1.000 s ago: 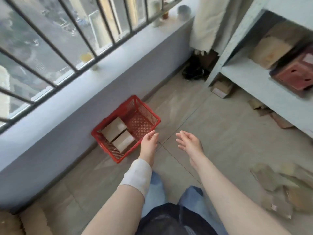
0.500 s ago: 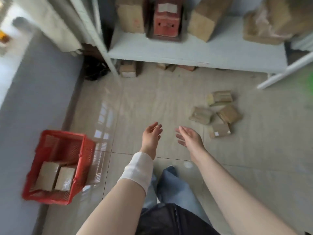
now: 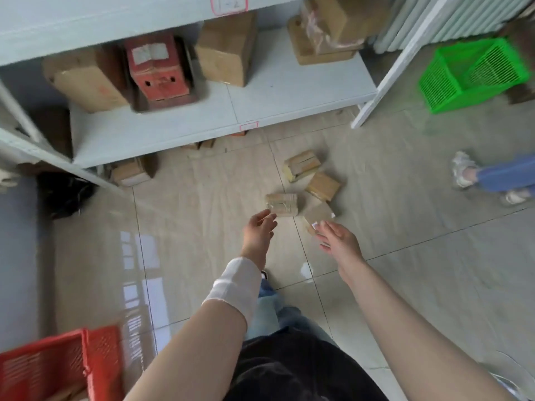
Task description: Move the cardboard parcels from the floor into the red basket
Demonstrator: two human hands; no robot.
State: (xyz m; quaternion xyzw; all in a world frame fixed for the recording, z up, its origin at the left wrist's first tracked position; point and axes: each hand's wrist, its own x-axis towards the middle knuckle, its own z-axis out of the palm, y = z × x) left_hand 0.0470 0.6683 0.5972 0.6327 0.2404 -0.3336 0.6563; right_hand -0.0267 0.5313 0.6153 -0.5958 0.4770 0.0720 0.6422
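Note:
Several small cardboard parcels lie clustered on the tiled floor ahead: a taped one, a flat one, a square one and a yellow-edged one. My left hand, a white band on its wrist, reaches toward the taped parcel with loosely curled fingers and holds nothing. Just short of the flat parcel hovers my right hand, fingers spread and empty. The red basket sits at the bottom left, only partly in view; its contents are hidden.
A white shelf unit with big cartons and a red box stands ahead. One more parcel lies under its left end. A green basket sits far right. Another person's feet stand at the right.
My view has swung right, away from the window wall and red basket, toward the shelf. The floor parcels now lie just beyond both hands, which have spread slightly apart and reached forward.

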